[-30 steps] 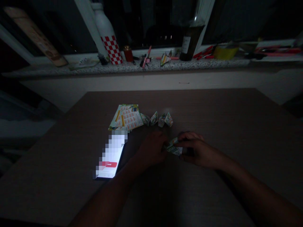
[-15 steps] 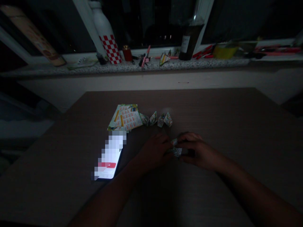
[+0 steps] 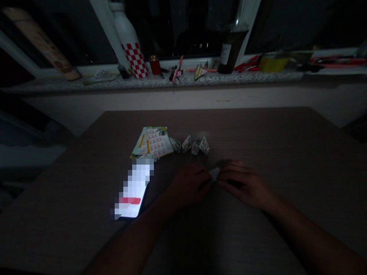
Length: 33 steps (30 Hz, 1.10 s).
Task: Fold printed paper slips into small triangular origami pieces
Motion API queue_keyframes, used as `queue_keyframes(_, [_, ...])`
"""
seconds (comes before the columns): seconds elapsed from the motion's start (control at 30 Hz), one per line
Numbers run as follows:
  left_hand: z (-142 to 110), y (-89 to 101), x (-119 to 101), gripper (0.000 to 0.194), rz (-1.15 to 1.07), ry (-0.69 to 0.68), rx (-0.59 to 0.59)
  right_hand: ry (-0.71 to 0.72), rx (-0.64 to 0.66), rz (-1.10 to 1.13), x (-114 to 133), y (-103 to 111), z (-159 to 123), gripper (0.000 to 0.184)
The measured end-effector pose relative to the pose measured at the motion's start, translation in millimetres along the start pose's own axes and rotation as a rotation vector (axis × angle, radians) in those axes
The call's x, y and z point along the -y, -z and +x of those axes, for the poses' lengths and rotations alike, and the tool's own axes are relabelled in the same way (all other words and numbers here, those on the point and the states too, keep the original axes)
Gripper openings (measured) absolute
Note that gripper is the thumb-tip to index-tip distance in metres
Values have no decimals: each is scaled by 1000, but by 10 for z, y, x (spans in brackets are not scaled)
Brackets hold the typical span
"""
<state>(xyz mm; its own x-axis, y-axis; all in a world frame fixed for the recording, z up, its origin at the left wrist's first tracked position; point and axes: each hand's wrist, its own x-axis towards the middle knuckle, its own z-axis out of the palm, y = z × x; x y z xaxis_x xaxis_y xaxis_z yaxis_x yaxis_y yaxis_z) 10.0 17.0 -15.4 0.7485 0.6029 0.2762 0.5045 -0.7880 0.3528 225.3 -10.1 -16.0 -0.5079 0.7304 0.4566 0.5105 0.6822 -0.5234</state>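
Between my hands, low over the middle of the table, is a small printed folded paper. My left hand pinches its left side, and my right hand pinches the right side with thumb and fingers. Much of the paper is hidden by the fingers, and the light is dim. Just beyond stands a row of several folded paper pieces with the same kind of print. To their left lies a stack of printed sheets, touching the leftmost piece.
A lit phone lies left of my left forearm on the wooden table. Behind the table, a stone windowsill carries a checkered bottle, a dark bottle, a small red jar and red-handled tools.
My fingers have come closer together around the folded paper, and less of it shows now. The right hand has shifted slightly and turned. Other things have stayed in place.
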Motion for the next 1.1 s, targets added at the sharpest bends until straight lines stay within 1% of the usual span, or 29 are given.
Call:
queue_keyframes(0.07, [-3, 1, -23, 19, -2, -22, -60, 52, -75, -7, 20, 5, -2, 13])
queue_keyframes(0.17, [-11, 15, -71, 19, -9, -30, -133, 123, -144, -43, 45, 2, -8, 18])
queue_keyframes(0.27, [-20, 39, -117, 14, -25, -32, -227, 167, -183, -71, 74, 0, -5, 19])
queue_keyframes(0.33, [-22, 54, -140, 11, -31, -64, -286, 186, -195, -96, 98, -1, 1, 18])
queue_keyframes(0.4, [-22, 63, -157, 9, -34, -114, -320, 202, -205, -121, 120, -2, 7, 17])
queue_keyframes(0.47, [-18, 64, -172, 8, -32, -141, -334, 213, -210, -137, 138, -7, 9, 16])
queue_keyframes(0.6, [-2, 53, -192, 7, -16, -135, -338, 218, -206, -147, 163, -17, 8, 15])
queue_keyframes(0.87, [28, 62, -218, 13, 3, -132, -306, 278, -218, -135, 194, -2, 23, 16])
queue_keyframes(1.03, [63, 59, -206, 9, 2, -203, -395, 285, -270, -122, 219, -11, 42, 14])
queue_keyframes(1.1, [74, 65, -197, 7, -1, -226, -415, 285, -290, -115, 231, -15, 49, 14])
